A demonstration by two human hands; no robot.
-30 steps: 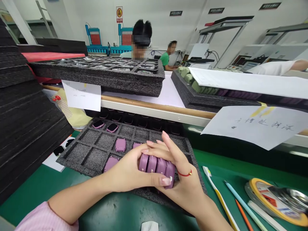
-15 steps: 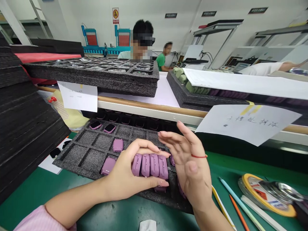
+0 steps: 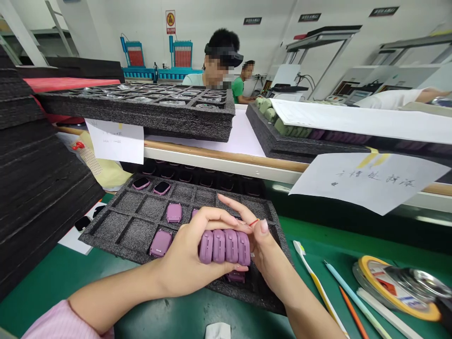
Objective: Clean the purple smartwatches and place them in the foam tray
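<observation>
My left hand (image 3: 185, 256) is closed round a row of several purple watch bodies (image 3: 225, 246), held side by side between thumb and fingers. It hovers over a black foam tray (image 3: 137, 223) with square pockets. My right hand (image 3: 259, 245) is pressed against the right end of the row, fingers stretched out towards the tray's far side. More purple watch bodies (image 3: 174, 212) lie in pockets of the tray, and two at the back (image 3: 162, 188) show dark screens.
A stack of black foam trays (image 3: 31, 155) rises at the left. A raised shelf (image 3: 226, 162) carries more foam trays and paper labels (image 3: 367, 181). A toothbrush (image 3: 312, 278), pencils and a tape roll (image 3: 395, 292) lie at the right. Two people sit behind the shelf.
My right hand lifted off the row of watch bodies, opened in the air, then came back against the row's right end. My left hand kept its hold.
</observation>
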